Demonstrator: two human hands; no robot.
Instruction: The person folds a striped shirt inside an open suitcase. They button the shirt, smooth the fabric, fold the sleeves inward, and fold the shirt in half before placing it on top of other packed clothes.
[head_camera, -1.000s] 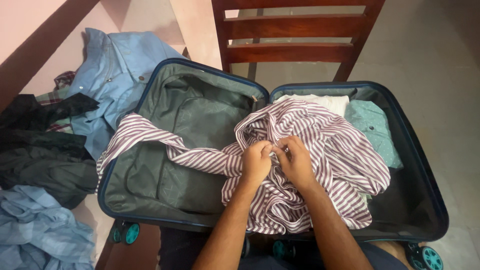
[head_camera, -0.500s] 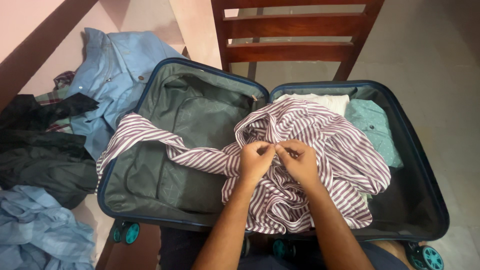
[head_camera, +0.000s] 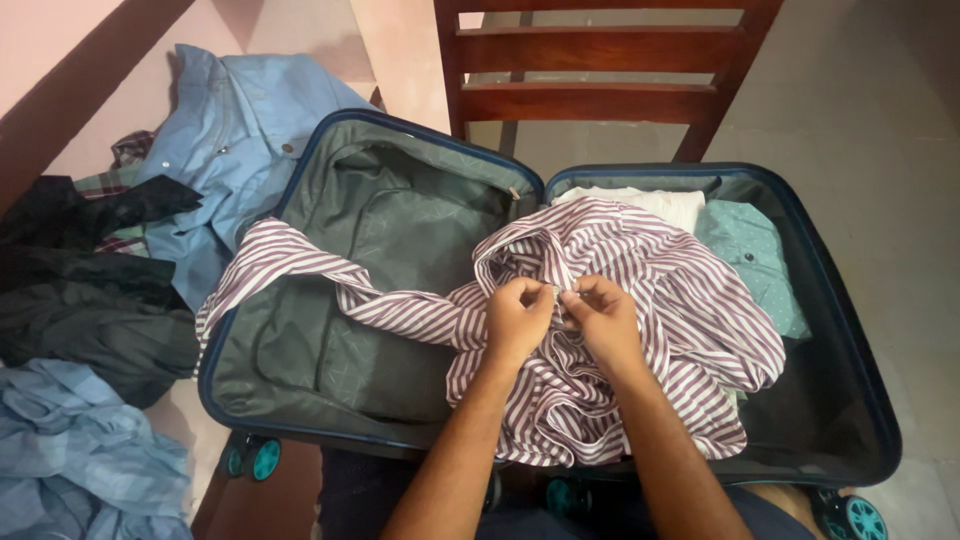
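My left hand (head_camera: 517, 318) and my right hand (head_camera: 603, 320) meet knuckle to knuckle over the open suitcase (head_camera: 845, 330), and the fingers of both are pinched together on a small fold of the purple-and-white striped shirt (head_camera: 690, 310), near its front edge; what sits between the fingertips is too small to tell. The shirt lies heaped in the suitcase's right half, covering most of it, and one sleeve (head_camera: 290, 262) trails across the grey-lined left half and hangs over the suitcase's left rim. Past the heap, against the far wall of the suitcase, a folded white garment (head_camera: 660, 203) and a teal dotted shirt (head_camera: 750, 255) lie side by side, the teal one reaching toward the right rim. The dark lining along the suitcase's right edge shows bare, and so does most of the grey lid half left of my hands. Beyond the far rim of the suitcase stands a wooden chair (head_camera: 600, 70). Left of the suitcase a light blue shirt (head_camera: 235, 135) touches the rim, with a pile of dark clothes (head_camera: 90, 300) beside it and a crumpled blue garment (head_camera: 70, 450) nearer me. The suitcase's teal wheels (head_camera: 262, 458) stick out at its near edge.
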